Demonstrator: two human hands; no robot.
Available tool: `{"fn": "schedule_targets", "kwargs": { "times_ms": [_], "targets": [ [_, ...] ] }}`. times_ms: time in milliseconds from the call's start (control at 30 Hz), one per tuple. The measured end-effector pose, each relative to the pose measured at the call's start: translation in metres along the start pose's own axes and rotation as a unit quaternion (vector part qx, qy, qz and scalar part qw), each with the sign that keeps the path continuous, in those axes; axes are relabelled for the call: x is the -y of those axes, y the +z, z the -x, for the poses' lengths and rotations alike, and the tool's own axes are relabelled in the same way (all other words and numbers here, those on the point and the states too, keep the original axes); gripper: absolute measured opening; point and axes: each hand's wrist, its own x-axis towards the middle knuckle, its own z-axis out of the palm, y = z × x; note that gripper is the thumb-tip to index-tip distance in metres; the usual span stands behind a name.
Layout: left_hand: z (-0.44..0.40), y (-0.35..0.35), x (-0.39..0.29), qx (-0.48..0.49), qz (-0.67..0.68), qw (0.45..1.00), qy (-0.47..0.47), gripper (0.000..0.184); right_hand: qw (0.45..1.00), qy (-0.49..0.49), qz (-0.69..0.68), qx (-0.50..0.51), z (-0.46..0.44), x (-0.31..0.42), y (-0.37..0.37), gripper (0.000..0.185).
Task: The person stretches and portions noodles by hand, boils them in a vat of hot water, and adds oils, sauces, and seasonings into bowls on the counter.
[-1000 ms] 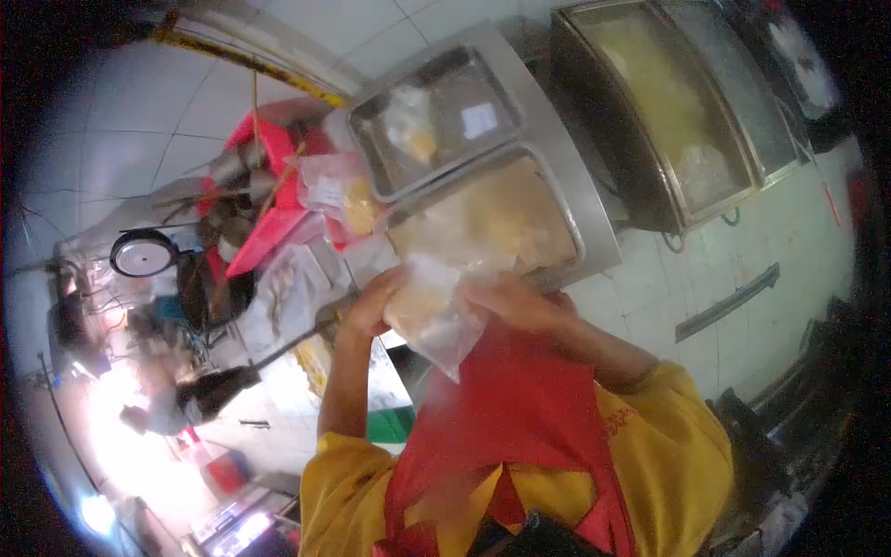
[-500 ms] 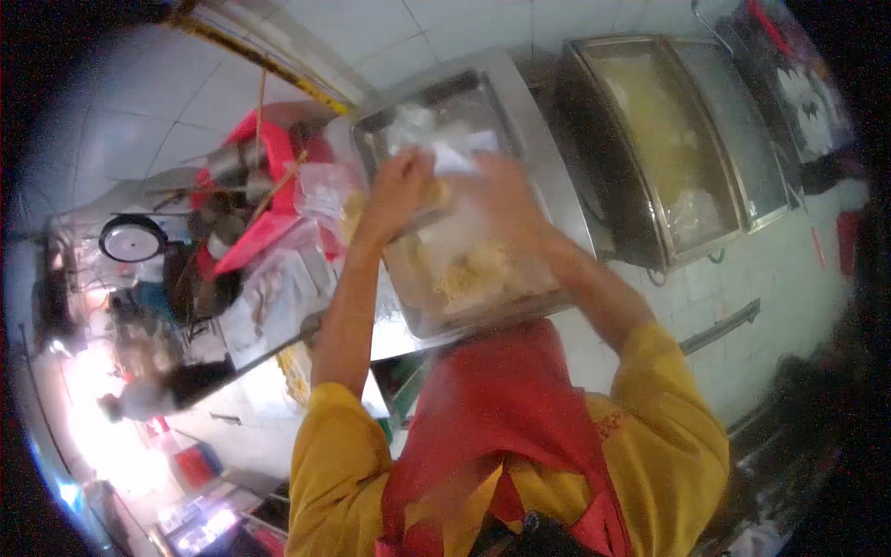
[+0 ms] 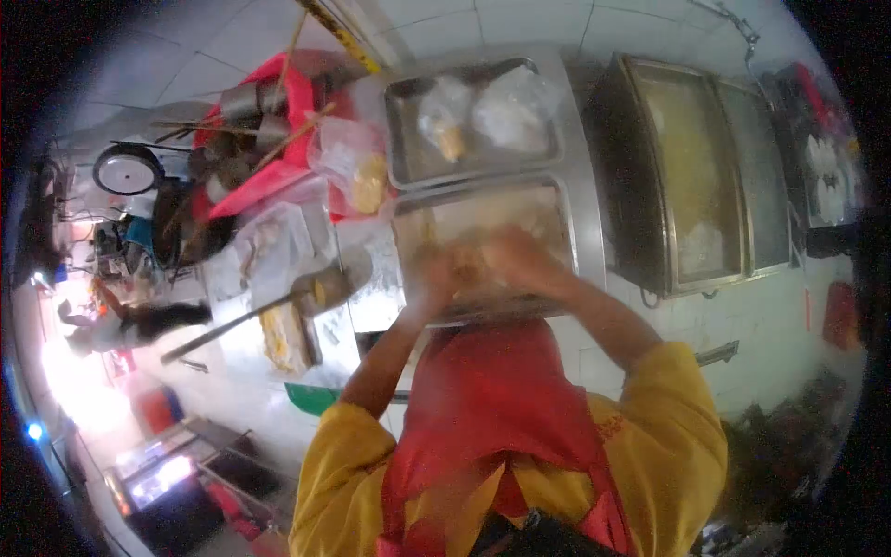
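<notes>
Both my hands are low inside the near metal tray (image 3: 570, 218), close together and smeared by motion. My left hand (image 3: 447, 274) is over the tray's left half, and my right hand (image 3: 516, 256) is just right of it. Around and under them lies pale yellow food (image 3: 478, 269), blurred, perhaps noodles; whether my fingers grip any of it is hidden. Behind, the far metal tray (image 3: 394, 130) bears a clear plastic bag with yellowish food (image 3: 450, 139) and a whitish plastic bag (image 3: 513, 110).
A ladle (image 3: 320, 290) with a long dark handle lies left of the trays. Beyond it stand a pink-red container (image 3: 297, 111) of metal utensils and a bag of yellow food (image 3: 369, 181). Lidded glass-topped bins (image 3: 691, 167) stand right. Another person (image 3: 121, 325) is far left.
My hands have come down from the whitish plastic at the far tray into the near tray. The bags now lie in the far tray, away from my hands. The view has shifted.
</notes>
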Motion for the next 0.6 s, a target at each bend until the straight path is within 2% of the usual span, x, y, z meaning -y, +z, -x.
{"fn": "schedule_targets", "kwargs": {
  "times_ms": [33,100,133,167,200,233,267,300,333,400,433,500,533,600],
  "targets": [
    [0.000,0.013,0.016,-0.005,0.003,1.000,0.004,0.046,1.000,0.000,0.008,-0.001,0.007,0.001,0.007,0.035],
    [0.000,0.049,0.057,-0.077,0.250,0.959,-0.106,0.043,0.989,0.126,-0.007,-0.071,0.016,0.009,0.013,0.036],
    [0.004,0.031,0.041,-0.081,0.253,0.959,-0.101,0.043,0.989,0.125,-0.001,-0.074,0.016,0.020,0.002,0.036],
    [0.007,0.011,0.024,-0.055,0.418,0.890,-0.176,0.040,0.978,0.108,0.072,-0.161,0.016,0.031,-0.013,0.035],
    [0.009,-0.005,0.010,-0.025,0.567,0.787,-0.241,0.038,0.954,0.089,0.145,-0.247,0.014,0.040,-0.024,0.035],
    [0.010,-0.006,0.008,-0.027,0.570,0.788,-0.230,0.038,0.951,0.087,0.154,-0.252,0.013,0.051,-0.023,0.035],
    [0.013,-0.003,0.007,-0.004,0.531,0.820,-0.214,0.037,0.968,0.106,-0.075,-0.215,0.014,0.064,-0.017,0.034],
    [0.013,-0.001,0.006,0.018,0.489,0.849,-0.197,0.036,0.932,0.120,-0.300,-0.166,0.014,0.072,-0.013,0.033],
    [0.011,0.008,0.007,0.018,0.493,0.849,-0.189,0.036,0.934,0.119,-0.292,-0.170,0.014,0.074,-0.010,0.033],
    [0.008,0.019,0.008,-0.062,0.606,0.782,-0.133,0.032,0.904,0.219,-0.322,-0.176,0.013,0.077,-0.004,0.034],
    [0.009,0.015,0.011,-0.064,0.608,0.781,-0.126,0.032,0.906,0.216,-0.316,-0.179,0.013,0.073,-0.002,0.034],
    [0.018,0.001,0.018,0.101,0.680,0.720,-0.090,0.030,0.831,0.204,-0.481,-0.193,0.017,0.071,-0.001,0.031],
    [0.023,-0.003,0.015,0.104,0.680,0.721,-0.085,0.030,0.831,0.204,-0.478,-0.198,0.018,0.075,0.000,0.031],
    [0.029,-0.009,0.006,0.132,0.814,0.552,-0.125,0.026,0.752,0.223,-0.590,-0.190,0.023,0.086,-0.004,0.027]
  ]
}}
